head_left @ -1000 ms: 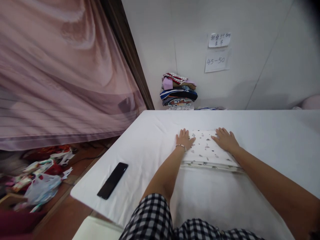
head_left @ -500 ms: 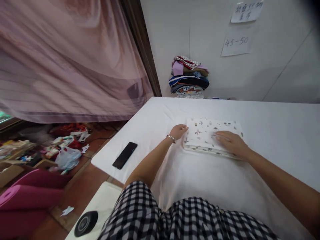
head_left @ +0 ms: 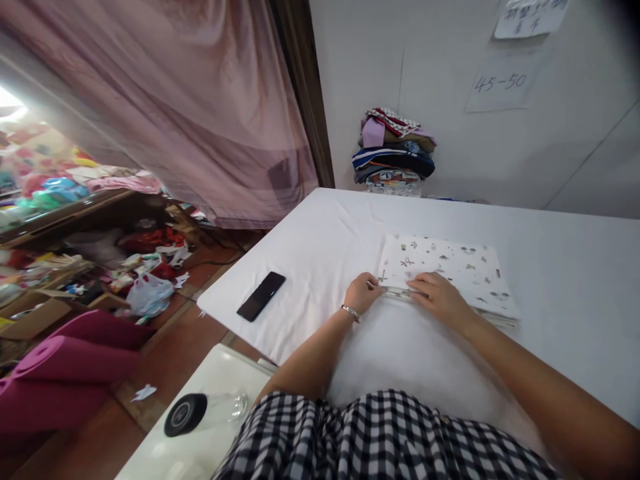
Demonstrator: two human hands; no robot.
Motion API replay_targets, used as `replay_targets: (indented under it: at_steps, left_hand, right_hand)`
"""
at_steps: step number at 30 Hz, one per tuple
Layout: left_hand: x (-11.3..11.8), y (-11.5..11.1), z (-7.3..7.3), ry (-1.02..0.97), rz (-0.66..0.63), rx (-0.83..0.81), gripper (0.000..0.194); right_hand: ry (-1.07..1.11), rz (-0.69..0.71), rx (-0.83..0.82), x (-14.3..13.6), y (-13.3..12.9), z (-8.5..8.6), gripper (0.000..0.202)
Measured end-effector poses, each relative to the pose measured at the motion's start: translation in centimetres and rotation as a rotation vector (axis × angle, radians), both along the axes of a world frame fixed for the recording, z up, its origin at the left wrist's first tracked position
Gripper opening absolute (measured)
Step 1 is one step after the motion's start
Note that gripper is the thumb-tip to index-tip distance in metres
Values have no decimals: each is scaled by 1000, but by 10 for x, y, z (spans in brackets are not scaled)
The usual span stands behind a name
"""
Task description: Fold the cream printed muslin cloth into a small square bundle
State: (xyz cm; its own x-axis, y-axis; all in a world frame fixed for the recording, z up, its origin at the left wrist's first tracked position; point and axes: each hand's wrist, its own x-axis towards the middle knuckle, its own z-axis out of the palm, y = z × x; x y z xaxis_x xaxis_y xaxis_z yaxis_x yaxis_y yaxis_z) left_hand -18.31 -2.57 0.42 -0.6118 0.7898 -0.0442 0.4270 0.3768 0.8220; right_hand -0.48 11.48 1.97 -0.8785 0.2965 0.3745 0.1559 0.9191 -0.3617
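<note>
A folded white cloth with small plant-like prints lies flat on the white-covered table in front of me. At its near left corner, my left hand is closed, thumb and fingers pinching the layered edge. My right hand is a little to the right, its fingers bent over the same near edge and gripping it; the thumb is mostly hidden. The cloth's right part lies free of both hands, with its stacked layers showing at the near right corner.
A black phone lies on the table to the left. Piled clothes stand by the wall behind. Below left, a white stand bears a round black object and a clear glass. Pink rolls and clutter cover the floor.
My right hand has slid from the cloth's top to its near edge, leftward toward my left hand. My left hand has moved from the left side to the near left corner. The view has turned left.
</note>
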Motion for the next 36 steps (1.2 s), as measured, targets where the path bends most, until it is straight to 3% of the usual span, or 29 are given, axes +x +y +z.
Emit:
replay_targets:
  at_steps: [8, 15, 24, 30, 36]
  left_hand:
    - [5, 3, -1, 4, 63, -44, 18]
    - [12, 2, -1, 303, 59, -47, 8]
    - [11, -3, -1, 450, -6, -101, 13]
    - [11, -5, -5, 493, -66, 12, 23]
    - [10, -4, -7, 398, -86, 110, 26]
  right_hand:
    - [71, -152, -213, -5, -8, -7, 25]
    - [144, -135, -229, -4, -10, -12, 29]
    - [156, -36, -30, -2, -8, -21, 31]
    - [144, -19, 153, 2, -12, -25, 30]
    - [145, -5, 177, 4, -14, -25, 33]
